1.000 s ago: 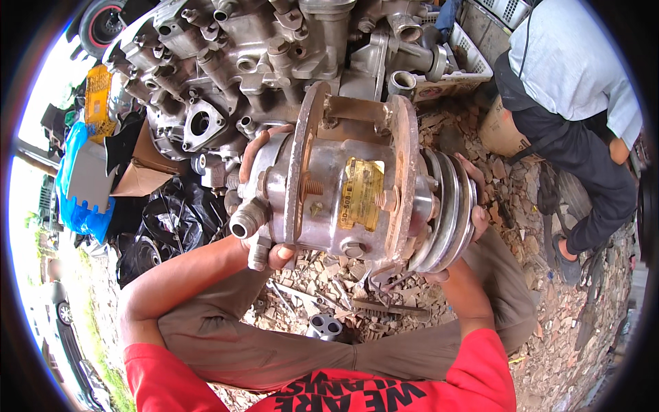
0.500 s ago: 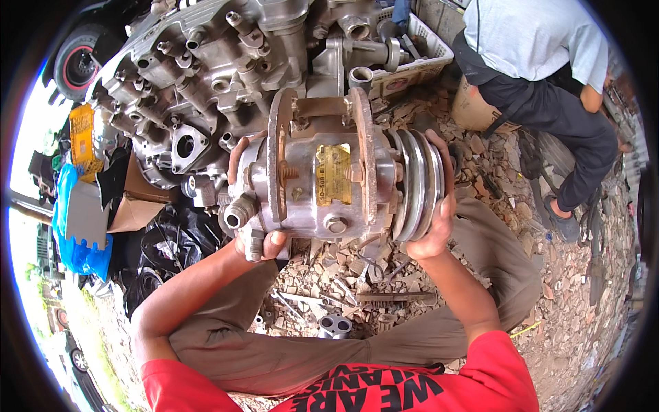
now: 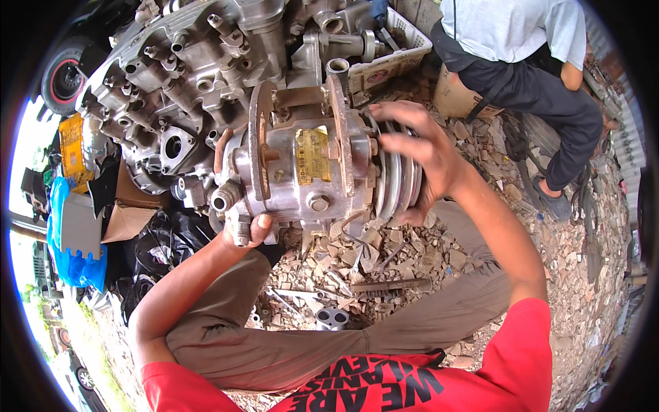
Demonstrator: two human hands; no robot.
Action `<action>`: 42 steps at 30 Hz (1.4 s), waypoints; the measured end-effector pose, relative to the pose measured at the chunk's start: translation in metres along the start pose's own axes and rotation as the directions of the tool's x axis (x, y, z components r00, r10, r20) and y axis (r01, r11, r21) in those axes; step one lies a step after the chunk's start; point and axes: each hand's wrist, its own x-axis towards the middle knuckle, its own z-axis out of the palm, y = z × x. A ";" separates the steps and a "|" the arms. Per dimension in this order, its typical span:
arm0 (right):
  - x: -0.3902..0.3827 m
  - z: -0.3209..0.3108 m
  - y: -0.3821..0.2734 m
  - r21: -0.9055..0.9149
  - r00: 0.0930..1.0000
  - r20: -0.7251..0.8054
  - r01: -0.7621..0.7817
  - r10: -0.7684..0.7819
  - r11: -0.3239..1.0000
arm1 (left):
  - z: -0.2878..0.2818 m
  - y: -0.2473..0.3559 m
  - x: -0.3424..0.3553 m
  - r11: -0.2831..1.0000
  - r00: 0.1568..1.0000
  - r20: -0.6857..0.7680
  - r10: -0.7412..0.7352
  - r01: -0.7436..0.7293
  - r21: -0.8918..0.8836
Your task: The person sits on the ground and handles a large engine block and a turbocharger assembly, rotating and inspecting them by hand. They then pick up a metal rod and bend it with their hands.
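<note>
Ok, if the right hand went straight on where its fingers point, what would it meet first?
Likely the rusty flange plate beside the grooved pulley; the right hand points left toward it across the pulley, but depth is unclear.

The scene is lit by bright daylight, washed out at far left, and bent toward blackened corners.

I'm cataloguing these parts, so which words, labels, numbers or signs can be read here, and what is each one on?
I won't copy wording, only place it:
Rectangular yellow label on the cylindrical grey metal machine part: dark print, largest line partly legible, finer print too small.
Red cloth shirt: large black capitals, upside down in this view.
White plastic crate: a mark on its side, too small to read.
</note>
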 end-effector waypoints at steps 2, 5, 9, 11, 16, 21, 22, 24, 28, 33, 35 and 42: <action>0.000 0.004 0.004 0.125 0.994 -0.028 -0.101 0.105 0.987 | 0.001 -0.001 0.004 1.000 1.000 -0.005 0.006 -0.006 0.003; 0.009 0.013 -0.021 0.623 0.572 0.271 -0.718 0.774 0.312 | 0.000 -0.004 0.000 1.000 1.000 -0.020 0.002 -0.002 0.002; 0.003 0.011 -0.041 0.649 0.234 0.705 -0.595 0.670 -0.475 | 0.003 -0.002 -0.005 1.000 0.999 -0.033 0.004 -0.004 -0.004; -0.010 0.004 -0.039 0.585 0.281 0.792 -0.604 0.542 -0.541 | 0.000 -0.005 -0.001 1.000 0.999 -0.047 0.016 -0.016 0.002; 0.002 -0.004 -0.022 0.608 0.270 0.700 -0.711 0.661 -0.354 | -0.002 -0.006 0.002 1.000 0.997 -0.073 0.025 -0.025 -0.002; 0.001 -0.016 -0.014 0.485 0.479 0.495 -0.844 0.725 0.227 | -0.004 0.030 0.016 0.954 0.961 -0.115 0.250 -0.224 0.201; 0.003 -0.017 -0.016 0.427 0.534 0.429 -0.831 0.729 0.357 | -0.004 0.033 0.018 0.938 0.948 -0.131 0.290 -0.255 0.236; 0.017 -0.035 -0.021 0.290 0.684 0.433 -0.722 0.587 0.628 | -0.002 0.032 0.024 0.931 0.939 -0.142 0.313 -0.274 0.241; 0.028 -0.040 -0.051 -0.156 0.886 0.324 -0.295 0.331 0.943 | 0.001 0.027 0.023 0.967 0.965 -0.137 0.222 -0.201 0.156; -0.001 -0.017 -0.053 -0.327 0.973 0.182 -0.077 0.142 0.942 | -0.002 0.024 0.023 0.985 0.984 -0.101 0.143 -0.132 0.111; 0.002 -0.016 -0.046 -0.131 0.968 0.112 -0.208 0.223 0.969 | -0.004 0.023 0.019 0.989 0.995 -0.049 0.091 -0.085 0.117; 0.028 -0.073 0.013 0.238 -0.078 0.488 -0.946 0.869 -0.219 | -0.010 0.019 0.007 0.997 1.000 0.020 -0.015 0.013 0.078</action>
